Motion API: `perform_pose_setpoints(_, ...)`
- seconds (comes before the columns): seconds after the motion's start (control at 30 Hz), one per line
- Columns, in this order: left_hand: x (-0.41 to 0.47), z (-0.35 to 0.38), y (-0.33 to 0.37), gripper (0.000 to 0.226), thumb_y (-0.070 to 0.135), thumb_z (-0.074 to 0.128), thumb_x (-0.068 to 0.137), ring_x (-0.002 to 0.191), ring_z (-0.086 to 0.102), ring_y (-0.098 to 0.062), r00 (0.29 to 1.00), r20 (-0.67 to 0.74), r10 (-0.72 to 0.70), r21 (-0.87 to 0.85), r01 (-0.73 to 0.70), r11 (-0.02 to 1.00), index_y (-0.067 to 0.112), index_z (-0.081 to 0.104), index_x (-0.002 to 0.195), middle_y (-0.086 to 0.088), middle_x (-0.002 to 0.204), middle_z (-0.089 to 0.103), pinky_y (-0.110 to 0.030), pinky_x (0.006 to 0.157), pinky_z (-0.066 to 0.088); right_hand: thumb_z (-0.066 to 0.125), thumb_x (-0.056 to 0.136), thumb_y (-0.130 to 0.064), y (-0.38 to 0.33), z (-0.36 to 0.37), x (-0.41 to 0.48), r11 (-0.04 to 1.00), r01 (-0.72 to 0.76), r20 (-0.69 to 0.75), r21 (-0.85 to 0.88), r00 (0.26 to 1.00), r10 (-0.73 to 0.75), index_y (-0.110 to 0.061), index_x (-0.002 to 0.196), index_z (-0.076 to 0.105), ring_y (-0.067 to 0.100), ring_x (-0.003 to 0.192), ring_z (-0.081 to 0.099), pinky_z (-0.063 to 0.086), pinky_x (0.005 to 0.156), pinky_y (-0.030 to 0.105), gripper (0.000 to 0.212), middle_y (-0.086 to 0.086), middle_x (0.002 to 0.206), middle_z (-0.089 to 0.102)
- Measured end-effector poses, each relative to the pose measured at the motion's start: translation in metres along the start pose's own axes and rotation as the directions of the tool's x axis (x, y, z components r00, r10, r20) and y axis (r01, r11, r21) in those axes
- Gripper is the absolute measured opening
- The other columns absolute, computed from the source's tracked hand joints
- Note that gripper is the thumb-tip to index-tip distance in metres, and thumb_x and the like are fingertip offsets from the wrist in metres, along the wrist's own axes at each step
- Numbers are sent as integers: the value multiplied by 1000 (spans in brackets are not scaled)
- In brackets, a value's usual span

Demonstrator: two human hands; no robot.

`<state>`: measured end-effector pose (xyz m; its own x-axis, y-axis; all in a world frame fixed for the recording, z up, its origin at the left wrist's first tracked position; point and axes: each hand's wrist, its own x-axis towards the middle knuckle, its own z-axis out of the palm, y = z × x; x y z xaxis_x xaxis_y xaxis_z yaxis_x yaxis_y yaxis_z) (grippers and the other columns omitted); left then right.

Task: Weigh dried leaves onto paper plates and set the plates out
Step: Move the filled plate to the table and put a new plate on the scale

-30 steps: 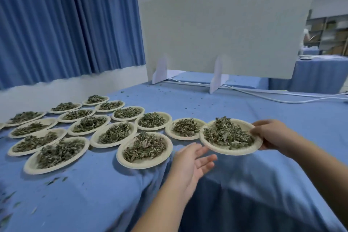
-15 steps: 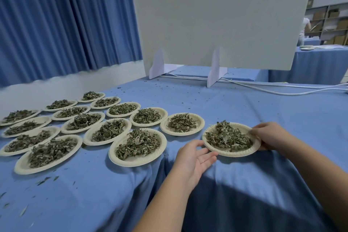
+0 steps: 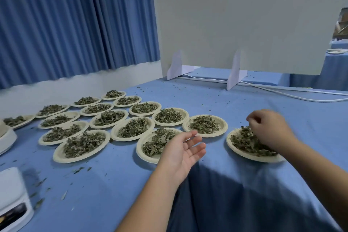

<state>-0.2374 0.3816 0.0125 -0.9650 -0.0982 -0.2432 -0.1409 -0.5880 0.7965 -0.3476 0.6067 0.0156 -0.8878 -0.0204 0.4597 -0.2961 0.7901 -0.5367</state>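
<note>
One second ago the last paper plate (image 3: 237, 151) was carried above the table edge, held at its right rim by the right hand; now it is set down on the blue tablecloth (image 3: 244, 103), at the right end of the rows, near the neighbouring plate (image 3: 224, 128) but apart from it, a strip of cloth being seen between them. The rim has been released; the right hand (image 3: 271, 130) is found above the dried leaves (image 3: 244, 141) of this plate, with its fingers curled downward; the picture is blurred there, so it cannot be told whether some leaves are pinched or nothing is held. The left hand (image 3: 180, 154), which was stretched toward the plate before, is now seen with the palm turned up and the fingers spread and relaxed, over the near rim of another filled plate (image 3: 140, 151); nothing is held in it. It is judged that the placing of this plate is finished or almost finished; perhaps the heap is being tidied. Many filled plates are already laid out; the next portion is probably to be weighed at the white device (image 3: 13, 203) at the lower left, which is likely the scale.
</note>
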Motion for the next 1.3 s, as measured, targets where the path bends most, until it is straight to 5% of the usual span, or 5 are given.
perform_pose_setpoints(0.5, -135, -215, 157, 17, 12, 47, 96, 50, 57, -14, 831, -428, 357, 86, -356, 931, 9, 63, 92, -1, 63, 62, -23, 48, 51, 58, 88, -15, -289, 128, -72, 755, 508, 240, 414, 740, -629, -22, 77, 71, 8, 71, 59, 44, 64, 20, 18, -10, 76, 68)
perform_pose_setpoints(0.73, -237, -326, 208, 13, 10, 53, 94, 49, 54, -15, 471, -660, 586, 379, -465, 800, 8, 65, 89, -3, 67, 61, -21, 43, 46, 54, 92, -17, -397, 184, -119, 655, 525, 336, 543, 579, -743, -14, 83, 71, 20, 58, 55, 42, 51, 25, 20, 6, 73, 66)
perform_pose_setpoints(0.87, -271, -381, 209, 23, 17, 48, 97, 56, 55, -14, 180, -620, 764, 765, -81, 639, 21, 69, 87, 1, 78, 66, -26, 52, 42, 52, 92, -10, -447, 214, -133, 649, 496, 359, 576, 559, -747, -4, 83, 71, 8, 38, 41, 27, 36, 12, 22, 4, 56, 59)
perform_pose_setpoints(1.17, -271, -411, 202, 15, 26, 49, 93, 78, 59, -19, 325, -546, 772, 800, 475, 366, 29, 58, 81, 6, 98, 47, -37, 78, 51, 48, 80, -7, -558, 269, -131, 667, 679, 386, 306, 552, -739, -19, 53, 48, 22, 58, 47, 32, 49, 26, 30, -1, 57, 51)
perform_pose_setpoints(1.3, -273, -406, 204, 14, 28, 47, 94, 82, 59, -22, 338, -557, 758, 794, 483, 369, 25, 60, 89, 4, 102, 45, -40, 83, 51, 53, 84, -9, -605, 291, -115, 611, 764, 430, 206, 490, -758, -19, 99, 69, 28, 98, 57, 44, 75, 29, 24, 6, 111, 60)
